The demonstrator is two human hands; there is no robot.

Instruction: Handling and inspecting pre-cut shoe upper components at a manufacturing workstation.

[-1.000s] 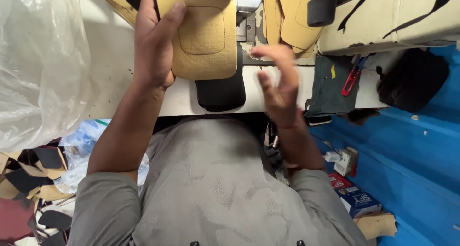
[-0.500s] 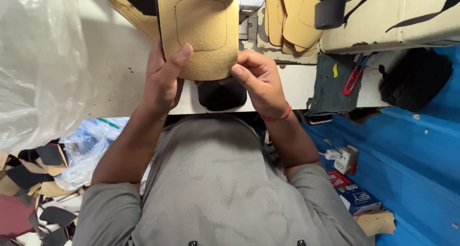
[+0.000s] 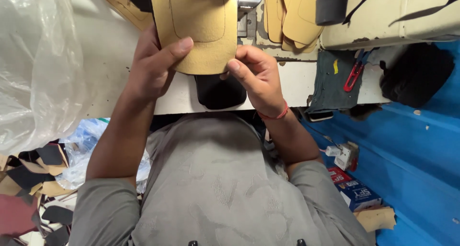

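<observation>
1. Head view: nearest the camera, the person's grey shirt point(image 3: 215, 188) is filling the lower middle, with both bare forearms reaching up from it toward the bench.
2. To the left, dark, tan and red offcuts point(image 3: 28, 198) are lying in a heap on the floor beside a crumpled clear bag point(image 3: 81, 150); to the right, a small blue and red box point(image 3: 354, 191) is sitting against the blue wall panel point(image 3: 417, 155).
3. The pale worktable point(image 3: 110, 83) is running across the frame, its edge just above the person's chest, and a large clear plastic sheet point(image 3: 33, 59) is draping over its left end.
4. The left hand point(image 3: 153, 64) is gripping the tan leather piece point(image 3: 201, 30) by its left edge, thumb pressing on top and fingers closing underneath.
5. The right hand point(image 3: 256, 78) is pinching the same piece at its lower right corner, thumb and fingers closing tight on it.
6. A black piece point(image 3: 220, 90) is lying on the table just under the tan one.
7. Farther back, more tan cut pieces point(image 3: 292, 16) are stacking near the sewing machine point(image 3: 249, 1), and red-handled snips point(image 3: 354, 73) are hanging by a dark cloth point(image 3: 330, 78).
</observation>
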